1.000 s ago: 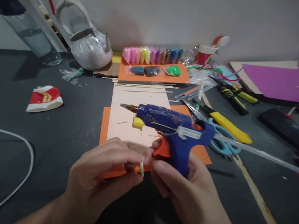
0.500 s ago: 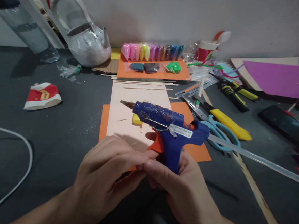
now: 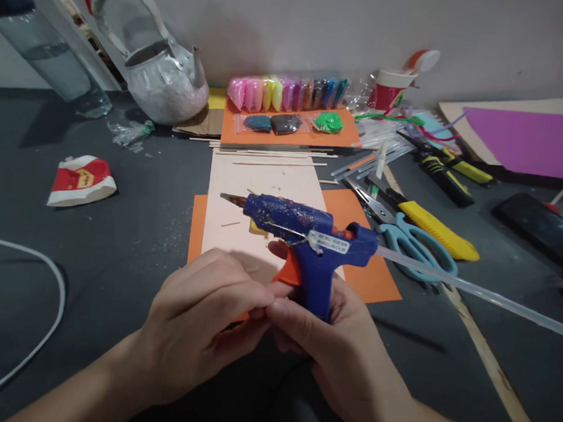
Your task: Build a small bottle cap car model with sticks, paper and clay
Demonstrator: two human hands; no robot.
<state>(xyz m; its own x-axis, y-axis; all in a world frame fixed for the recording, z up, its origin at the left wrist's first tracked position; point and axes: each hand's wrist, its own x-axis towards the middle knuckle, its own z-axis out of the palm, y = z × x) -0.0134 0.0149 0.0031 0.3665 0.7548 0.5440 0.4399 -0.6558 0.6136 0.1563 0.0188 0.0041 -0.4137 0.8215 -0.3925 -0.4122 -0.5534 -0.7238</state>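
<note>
At the centre of the frame, a blue glue gun (image 3: 314, 255) is held up by the right hand (image 3: 349, 351), whose fingers wrap the handle below the orange trigger (image 3: 289, 269); its nozzle points left over a pale sheet (image 3: 226, 175). The left hand (image 3: 191, 323), lower centre-left, has bent fingers drawn together, tips touching the right thumb; whether it pinches anything is hidden. A clear glue stick (image 3: 473, 289) runs from the gun's back toward the right edge, passing blue-handled scissors (image 3: 375, 208) on the dark surface (image 3: 113, 270).
</note>
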